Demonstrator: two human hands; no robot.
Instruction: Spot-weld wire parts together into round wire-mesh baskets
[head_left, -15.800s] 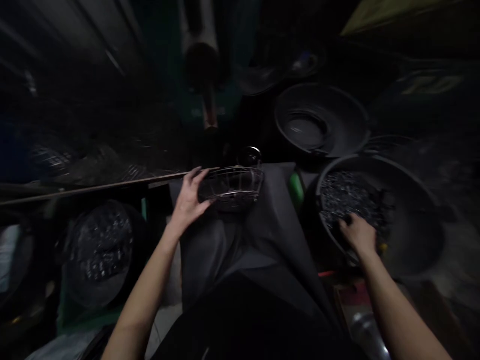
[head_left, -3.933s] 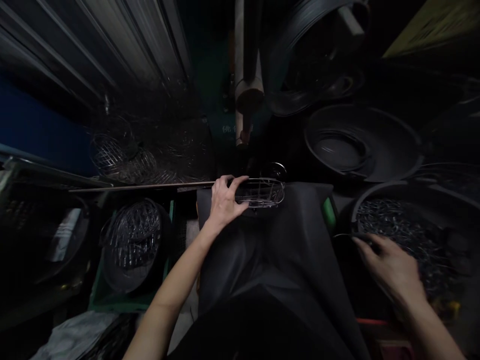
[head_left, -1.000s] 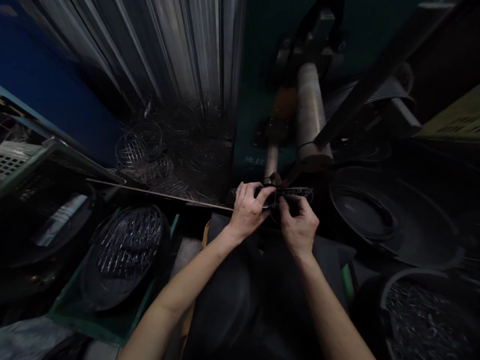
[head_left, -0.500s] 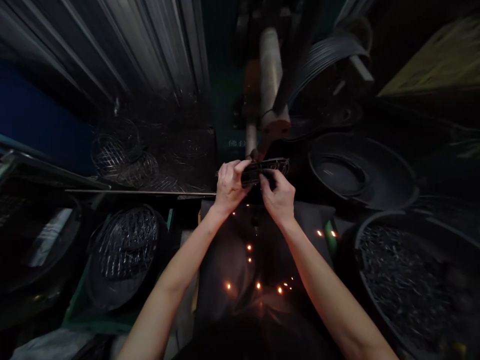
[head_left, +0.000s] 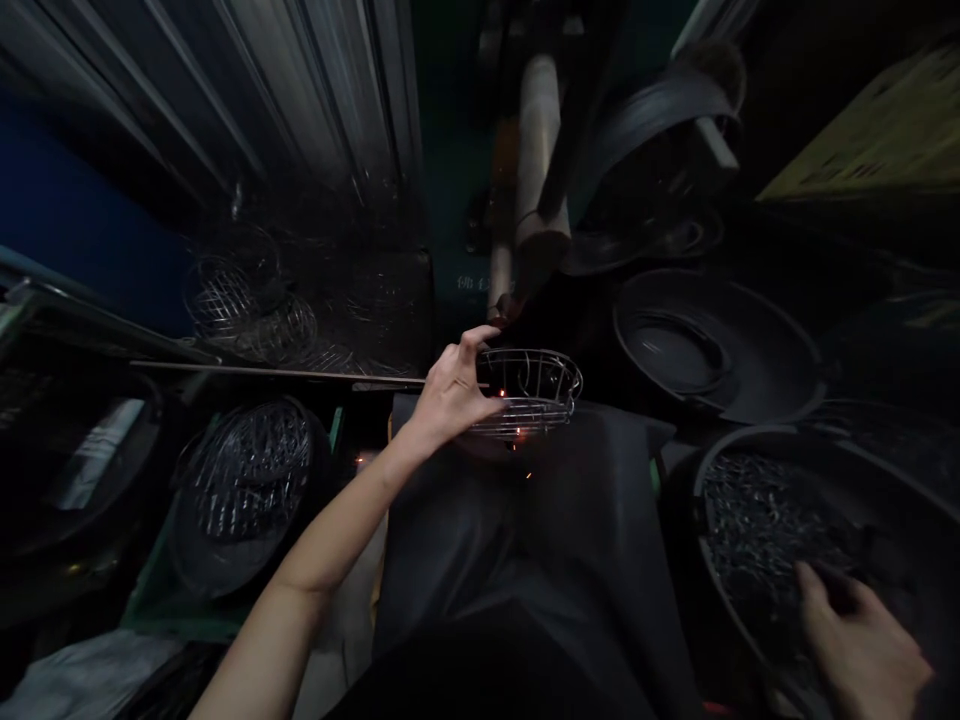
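Note:
My left hand [head_left: 452,390] grips the left side of a round wire basket [head_left: 551,410], with the thumb low and the fingers at its upper rim. The basket is below the tip of a metal machine rod [head_left: 501,285], and a few small orange sparks glow at its wires. My right hand [head_left: 862,635] is over a large round tub [head_left: 709,490] of small metal pieces [head_left: 765,510]. Its thumb and forefinger are apart, nothing shows between them, and the other fingers are partly hidden.
Wire baskets [head_left: 225,300] lie on a dark surface at the back left. A dark basin [head_left: 255,580] of shiny metal pieces stands in a green crate [head_left: 176,625]. Another wide basin [head_left: 772,350] sits at the right. A dark apron [head_left: 525,540] covers my lap.
My right hand has left the wire basket and moved down and right to the tub. The basket has dropped slightly and its open wire shape shows. Fewer sparks are visible.

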